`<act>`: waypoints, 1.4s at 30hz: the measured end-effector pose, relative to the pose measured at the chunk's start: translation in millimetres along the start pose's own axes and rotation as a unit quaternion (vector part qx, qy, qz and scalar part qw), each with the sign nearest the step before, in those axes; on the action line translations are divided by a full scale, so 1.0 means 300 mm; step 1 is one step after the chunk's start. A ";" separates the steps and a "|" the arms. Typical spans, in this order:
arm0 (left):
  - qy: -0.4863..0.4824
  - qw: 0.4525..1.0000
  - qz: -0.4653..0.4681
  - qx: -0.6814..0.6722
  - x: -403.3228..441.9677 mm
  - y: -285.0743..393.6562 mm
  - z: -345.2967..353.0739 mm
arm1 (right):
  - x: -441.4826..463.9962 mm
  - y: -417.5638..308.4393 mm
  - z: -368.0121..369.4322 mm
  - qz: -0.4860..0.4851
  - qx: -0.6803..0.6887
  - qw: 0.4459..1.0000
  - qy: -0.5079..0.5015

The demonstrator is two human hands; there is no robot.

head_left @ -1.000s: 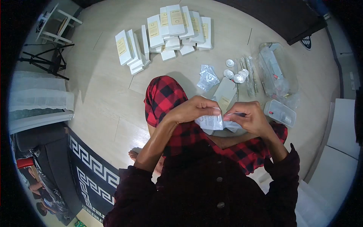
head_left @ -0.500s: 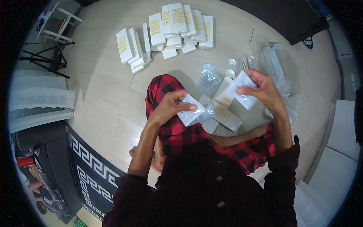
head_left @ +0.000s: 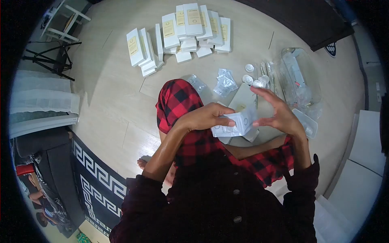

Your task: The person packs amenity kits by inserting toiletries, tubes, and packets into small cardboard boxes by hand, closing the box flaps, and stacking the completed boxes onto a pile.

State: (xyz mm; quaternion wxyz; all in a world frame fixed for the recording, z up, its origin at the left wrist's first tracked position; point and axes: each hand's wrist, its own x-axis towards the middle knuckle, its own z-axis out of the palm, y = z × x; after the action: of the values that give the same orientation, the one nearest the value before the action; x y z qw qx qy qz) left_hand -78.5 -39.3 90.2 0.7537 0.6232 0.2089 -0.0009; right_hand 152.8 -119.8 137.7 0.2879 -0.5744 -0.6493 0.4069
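My left hand [head_left: 206, 116] pinches white printed packets [head_left: 243, 123] between thumb and fingers above my right shin. The upper one is bent upward, and how many there are I cannot tell. My right hand [head_left: 283, 115] is open beside them, thumb and fingers apart; its thumb is close to the packets' edge, and whether they touch is unclear. Under and behind the packets lie white boxes [head_left: 244, 96], partly hidden. Small round silvery-white pieces [head_left: 258, 84] sit just beyond my right fingertips. Clear plastic sachets [head_left: 225, 83] lie to their left.
White boxes with cream labels [head_left: 193, 20] are stacked at the far side, with another leaning row [head_left: 135, 48] to the left. A clear tub [head_left: 292, 67] and a small white container [head_left: 306, 123] stand right. Dark furniture [head_left: 300, 18] borders the far right.
My left hand has moved right with its packet, and my right hand has let go of the white packet it held. A clear wrapper now lies by my knee.
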 end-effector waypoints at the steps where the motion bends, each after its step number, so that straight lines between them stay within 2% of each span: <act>1: -0.026 0.999 0.012 0.028 0.009 0.028 0.005 | 0.002 -0.008 0.002 -0.069 -0.093 0.993 0.004; 2: -0.052 0.997 0.025 0.056 0.016 0.055 0.006 | 0.004 -0.013 0.004 -0.068 -0.093 0.993 0.007; 4: -0.064 0.994 0.044 0.080 0.018 0.082 0.003 | 0.006 -0.018 0.007 0.018 -0.002 0.989 -0.146; 6: -0.073 0.990 0.062 0.104 0.023 0.092 -0.006 | 0.010 -0.021 0.001 0.028 0.004 0.986 -0.164; 9: -0.077 0.989 0.019 0.127 0.034 0.102 -0.008 | 0.007 -0.026 0.018 0.032 0.027 0.980 -0.194; 11: -0.076 0.970 0.019 0.231 0.037 0.127 -0.003 | 0.003 -0.029 0.026 0.026 0.046 0.978 -0.201; 12: -0.077 0.970 0.018 0.231 0.038 0.120 -0.002 | 0.003 -0.030 0.027 0.022 0.027 0.982 -0.183; 14: -0.036 0.979 0.079 0.184 0.040 0.091 0.000 | -0.001 -0.032 0.041 0.016 0.008 0.986 -0.167; 15: -0.035 0.979 0.079 0.183 0.039 0.073 0.003 | -0.017 -0.030 0.060 -0.016 0.028 0.995 -0.094; 16: -0.015 0.991 0.082 0.102 0.038 0.057 0.010 | -0.028 -0.030 0.071 -0.047 0.048 0.998 -0.020; 17: 0.004 0.996 0.084 0.019 0.038 0.043 0.017 | -0.031 -0.031 0.073 -0.046 0.047 0.998 -0.020; 18: 0.003 0.996 0.085 0.019 0.038 0.045 0.024 | -0.034 -0.032 0.073 -0.014 0.049 0.999 -0.015; 20: 0.035 0.999 0.005 0.010 0.035 0.048 0.038 | -0.039 -0.025 0.069 0.021 0.053 0.998 -0.010; 22: 0.008 1.000 -0.012 -0.016 0.037 0.036 0.032 | -0.030 -0.014 0.048 0.120 0.099 0.978 -0.141; 23: -0.018 0.999 -0.027 -0.039 0.038 0.035 0.026 | -0.025 -0.024 0.047 0.118 0.098 0.978 -0.143; 25: -0.031 0.999 -0.020 -0.001 0.022 0.079 0.023 | -0.027 -0.052 0.047 0.110 -0.013 0.986 -0.123; 27: -0.046 0.998 -0.013 0.038 0.017 0.088 0.024 | -0.028 -0.069 0.047 0.097 0.006 0.991 -0.087; 29: 0.040 0.998 0.052 -0.023 0.014 0.063 0.032 | -0.033 -0.074 0.049 0.086 0.025 0.995 -0.053; 30: 0.040 0.998 0.053 -0.023 0.011 0.054 0.022 | -0.036 -0.075 0.047 0.081 0.037 0.996 -0.015; 32: 0.163 0.984 0.072 0.002 -0.017 0.036 -0.016 | -0.040 -0.076 0.027 0.075 0.048 0.996 0.023; 33: 0.171 0.985 0.001 0.002 -0.045 0.055 -0.032 | -0.041 -0.079 0.002 0.124 0.066 0.989 0.046; 35: 0.184 0.982 -0.002 -0.028 -0.069 0.033 -0.043 | -0.037 -0.045 -0.046 0.222 0.112 0.966 0.068; 36: 0.195 0.979 -0.004 -0.054 -0.070 0.026 -0.044 | -0.011 -0.039 -0.045 0.222 0.111 0.966 0.069; 38: 0.209 0.977 -0.001 -0.048 -0.054 0.018 -0.029 | 0.048 -0.027 -0.028 0.146 0.169 0.957 0.184; 40: 0.240 0.970 0.035 -0.019 -0.023 -0.002 -0.008 | 0.082 0.034 0.029 0.135 0.130 0.964 0.189; 42: 0.264 0.962 0.063 0.011 -0.001 -0.001 0.011 | 0.103 0.020 0.112 -0.024 0.016 0.967 0.255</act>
State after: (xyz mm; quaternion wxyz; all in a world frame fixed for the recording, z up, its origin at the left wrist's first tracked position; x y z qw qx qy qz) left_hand -77.8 -42.5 90.4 0.6633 0.6217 0.3604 0.2087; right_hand 122.3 -96.1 112.8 0.4629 -0.6388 -0.5611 0.2506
